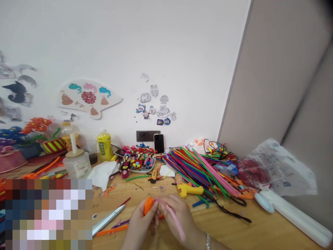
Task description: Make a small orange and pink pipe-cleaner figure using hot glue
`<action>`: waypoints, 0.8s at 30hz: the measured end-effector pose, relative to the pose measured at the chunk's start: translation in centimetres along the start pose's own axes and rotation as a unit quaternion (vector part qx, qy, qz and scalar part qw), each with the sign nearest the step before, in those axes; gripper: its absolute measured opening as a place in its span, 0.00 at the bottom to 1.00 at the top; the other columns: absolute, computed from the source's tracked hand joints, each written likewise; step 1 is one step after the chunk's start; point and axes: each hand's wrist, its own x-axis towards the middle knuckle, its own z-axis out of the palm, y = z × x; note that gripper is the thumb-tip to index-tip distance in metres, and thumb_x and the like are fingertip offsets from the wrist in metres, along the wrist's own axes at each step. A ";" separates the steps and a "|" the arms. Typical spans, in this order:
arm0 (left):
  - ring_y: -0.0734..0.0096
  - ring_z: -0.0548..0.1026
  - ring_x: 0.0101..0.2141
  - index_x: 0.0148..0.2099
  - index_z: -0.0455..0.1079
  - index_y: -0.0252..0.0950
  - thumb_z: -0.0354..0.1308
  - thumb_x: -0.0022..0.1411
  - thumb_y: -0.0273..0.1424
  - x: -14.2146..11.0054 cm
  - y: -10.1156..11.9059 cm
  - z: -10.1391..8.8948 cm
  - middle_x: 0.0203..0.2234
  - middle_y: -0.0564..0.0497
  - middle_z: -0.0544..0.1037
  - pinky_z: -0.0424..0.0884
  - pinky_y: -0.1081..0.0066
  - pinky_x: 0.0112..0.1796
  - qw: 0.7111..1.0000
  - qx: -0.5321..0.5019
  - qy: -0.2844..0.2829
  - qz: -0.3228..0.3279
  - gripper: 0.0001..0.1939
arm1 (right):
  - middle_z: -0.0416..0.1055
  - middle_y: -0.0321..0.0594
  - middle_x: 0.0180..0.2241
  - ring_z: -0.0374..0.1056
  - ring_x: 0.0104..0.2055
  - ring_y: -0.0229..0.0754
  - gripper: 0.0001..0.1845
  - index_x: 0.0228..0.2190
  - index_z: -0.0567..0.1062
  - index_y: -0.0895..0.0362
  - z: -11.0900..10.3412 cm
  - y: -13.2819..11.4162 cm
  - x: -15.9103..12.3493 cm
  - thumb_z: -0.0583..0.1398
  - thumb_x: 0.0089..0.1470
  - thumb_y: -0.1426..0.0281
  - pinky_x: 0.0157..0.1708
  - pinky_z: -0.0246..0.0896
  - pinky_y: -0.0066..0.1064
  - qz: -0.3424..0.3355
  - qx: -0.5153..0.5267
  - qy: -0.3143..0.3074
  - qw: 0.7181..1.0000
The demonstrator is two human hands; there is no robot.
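My left hand point(145, 217) is closed around a bundle of orange pipe cleaner point(148, 206), low in the middle of the head view. Pressed close beside it, my right hand point(179, 215) pinches a pink pipe cleaner point(176, 222), whose loose end trails down over the back of the hand. The pink strand reaches across to the top of the orange piece; whether it is wound around it I cannot tell. Just beyond the hands lies a yellow glue gun point(191, 190).
Many coloured pipe cleaners point(200, 170) are heaped behind the glue gun. Small figures point(139, 159) sit on a tray near a propped phone point(159, 143). Scissors point(108, 219) lie at left, with a glass jar point(77, 165) and a yellow-green bottle point(104, 146) behind. A plastic bag point(283, 170) stands right.
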 end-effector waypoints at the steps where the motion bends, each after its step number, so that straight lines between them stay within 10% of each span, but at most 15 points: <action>1: 0.81 0.60 0.08 0.21 0.59 0.37 0.57 0.45 0.48 0.0 0.1 0.0 0.06 0.60 0.64 0.56 0.80 0.11 1.000 -0.004 -0.002 -0.002 0.20 | 0.69 0.38 0.27 0.63 0.31 0.37 0.12 0.31 0.73 0.57 -0.1 0.0 0.0 0.50 0.56 0.69 0.31 0.56 0.26 0.013 0.006 0.002 1.000; 7: 0.80 0.60 0.08 0.32 0.63 0.36 0.60 0.42 0.47 0.0 0.5 0.2 0.11 0.61 0.68 0.56 0.79 0.09 0.999 -0.049 0.004 -0.006 0.21 | 0.67 0.37 0.24 0.62 0.29 0.37 0.15 0.23 0.70 0.59 0.5 0.4 -0.1 0.49 0.55 0.69 0.31 0.56 0.27 0.087 0.058 0.013 0.994; 12: 0.82 0.60 0.10 0.24 0.63 0.36 0.60 0.45 0.44 -0.4 1.3 0.1 0.10 0.61 0.66 0.56 0.81 0.14 0.999 -0.049 0.009 -0.010 0.17 | 0.68 0.37 0.24 0.64 0.30 0.38 0.17 0.23 0.72 0.59 0.0 0.8 0.0 0.50 0.55 0.64 0.32 0.58 0.27 0.120 0.131 -0.030 0.984; 18: 0.84 0.58 0.11 0.22 0.64 0.35 0.61 0.45 0.44 -1.1 2.0 0.4 0.09 0.60 0.66 0.54 0.81 0.16 0.998 -0.059 -0.019 -0.029 0.17 | 0.69 0.36 0.20 0.65 0.24 0.36 0.19 0.26 0.74 0.61 -2.2 1.8 1.1 0.54 0.51 0.58 0.29 0.60 0.27 0.139 0.327 -0.180 0.917; 24: 0.83 0.57 0.11 0.20 0.62 0.36 0.60 0.46 0.43 -1.3 2.5 0.5 0.09 0.61 0.64 0.53 0.80 0.16 0.999 -0.034 -0.006 -0.018 0.17 | 0.66 0.35 0.15 0.62 0.19 0.33 0.25 0.24 0.75 0.61 -1.7 3.3 1.2 0.51 0.51 0.54 0.24 0.57 0.26 0.196 0.424 -0.123 0.876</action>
